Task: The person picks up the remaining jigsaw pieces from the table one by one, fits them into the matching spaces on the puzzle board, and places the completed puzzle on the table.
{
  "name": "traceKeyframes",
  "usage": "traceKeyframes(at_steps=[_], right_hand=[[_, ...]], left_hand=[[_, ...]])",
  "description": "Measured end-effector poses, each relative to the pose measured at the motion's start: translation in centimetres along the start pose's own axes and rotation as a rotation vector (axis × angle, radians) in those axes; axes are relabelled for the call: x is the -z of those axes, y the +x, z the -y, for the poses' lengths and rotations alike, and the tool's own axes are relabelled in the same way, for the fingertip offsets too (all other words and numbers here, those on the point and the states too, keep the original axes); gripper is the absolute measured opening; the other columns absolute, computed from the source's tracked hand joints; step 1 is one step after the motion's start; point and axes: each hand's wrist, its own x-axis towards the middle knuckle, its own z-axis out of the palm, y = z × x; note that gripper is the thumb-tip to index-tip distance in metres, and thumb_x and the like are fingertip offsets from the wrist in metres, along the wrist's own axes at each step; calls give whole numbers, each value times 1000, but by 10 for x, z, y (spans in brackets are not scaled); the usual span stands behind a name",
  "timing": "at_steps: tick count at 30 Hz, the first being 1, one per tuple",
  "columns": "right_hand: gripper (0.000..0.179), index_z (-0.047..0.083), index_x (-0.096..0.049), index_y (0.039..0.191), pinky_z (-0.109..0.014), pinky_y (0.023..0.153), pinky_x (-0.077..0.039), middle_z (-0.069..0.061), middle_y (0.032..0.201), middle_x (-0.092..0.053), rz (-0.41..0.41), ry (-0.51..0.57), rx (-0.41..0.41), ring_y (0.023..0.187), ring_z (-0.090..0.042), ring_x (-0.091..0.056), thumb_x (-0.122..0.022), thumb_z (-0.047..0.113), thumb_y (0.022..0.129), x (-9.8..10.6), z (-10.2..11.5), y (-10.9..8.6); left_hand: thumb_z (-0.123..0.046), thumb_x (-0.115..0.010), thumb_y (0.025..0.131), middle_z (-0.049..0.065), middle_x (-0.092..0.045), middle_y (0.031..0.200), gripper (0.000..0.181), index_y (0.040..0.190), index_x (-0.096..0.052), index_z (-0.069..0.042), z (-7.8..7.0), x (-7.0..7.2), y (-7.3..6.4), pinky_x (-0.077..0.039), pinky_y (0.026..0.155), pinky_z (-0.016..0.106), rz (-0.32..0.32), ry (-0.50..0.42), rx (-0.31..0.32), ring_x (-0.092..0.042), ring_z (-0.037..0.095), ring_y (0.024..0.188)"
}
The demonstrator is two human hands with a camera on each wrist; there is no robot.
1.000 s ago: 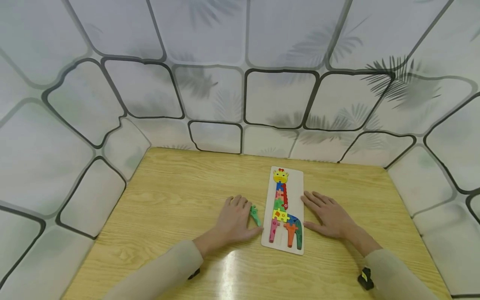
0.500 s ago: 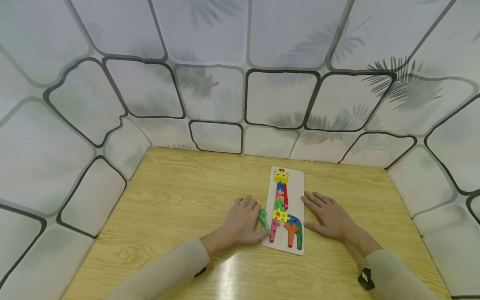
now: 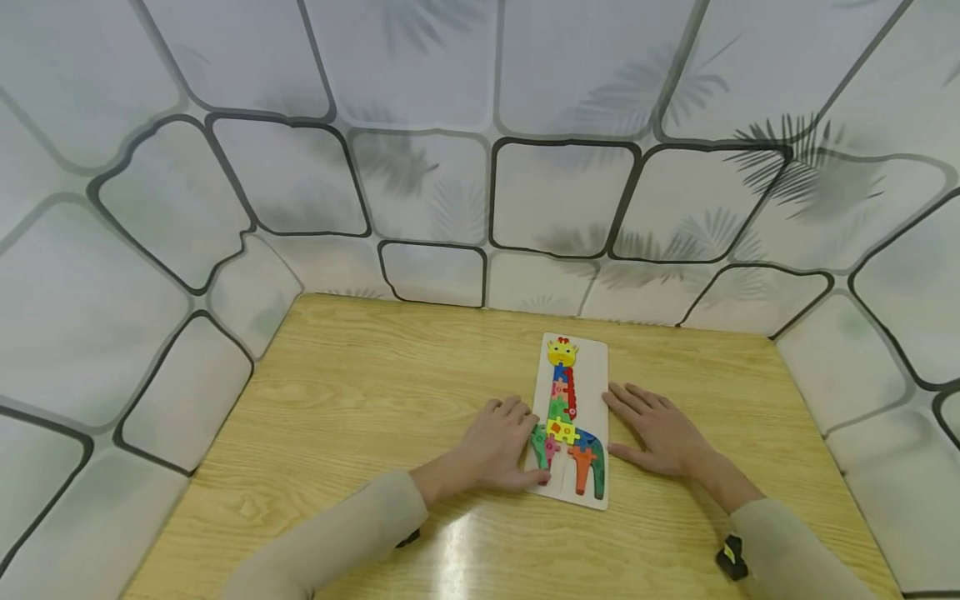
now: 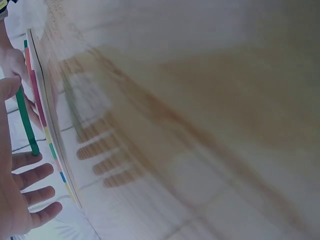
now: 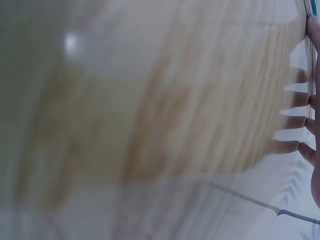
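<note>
A giraffe puzzle board (image 3: 592, 375) lies on the table with its coloured pieces set in. Between the thumb and index finger of my left hand (image 3: 498, 446) is a green puzzle piece (image 3: 538, 446), shaped like a leg. This piece (image 4: 26, 120) is held just off the board's face, over its lower left part, beside and partly across the pink leg piece (image 3: 551, 450). The other left fingers are spread. My right hand (image 3: 660, 433) rests palm down on the table, fingers stretched out, with its fingertips at the board's right edge.
The wooden table (image 3: 360, 375) has a glossy top that mirrors the hands in both wrist views. A wall (image 3: 562, 192) with a stone-and-leaf pattern stands behind and along both sides. A small black device (image 3: 731, 557) hangs by the right sleeve.
My left hand has moved right, carrying the green puzzle piece from beside the board to over its lower left part. The right hand and the board have stayed put.
</note>
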Motion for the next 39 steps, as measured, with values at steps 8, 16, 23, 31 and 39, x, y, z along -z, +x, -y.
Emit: traceKeyframes(at_steps=[8,16,23,31,39], right_hand=[[84,13,-40,163,-65,117,-42,-14,169,-41,-20,-7,12,153,-43,-42,-62,61,98,1,0,1],[86,15,-37,165,-63,120,-40,-12,171,-38,10,-6,-2,155,-41,-40,-60,64,99,2,1,1],[85,14,-41,163,-64,116,-43,-14,169,-42,-32,-20,14,152,-43,-44,-62,63,98,1,-1,1],[85,14,-39,164,-64,117,-43,-13,170,-41,-26,-24,16,153,-43,-43,-61,63,98,-1,-1,1],[85,13,-40,163,-64,116,-44,-14,169,-41,-32,-22,15,152,-43,-44,-63,62,98,0,-1,1]], left_hand=[[-81,-52,91,3,-65,137,84,138,-62,-14,-3,0,4,-51,109,44,-10,11,-39,-57,23,132],[-83,-49,91,2,-66,136,83,139,-61,-16,-5,-4,8,-52,108,42,2,50,-79,-58,21,132],[-83,-47,92,3,-63,144,84,143,-58,-18,-7,-4,12,-50,114,43,39,38,-106,-55,23,140],[-84,-47,92,1,-60,149,85,147,-55,-20,-8,-6,18,-48,117,43,54,28,-147,-53,23,144],[-82,-48,92,2,-60,149,84,148,-56,-19,-9,-4,20,-49,115,41,56,24,-188,-53,21,141]])
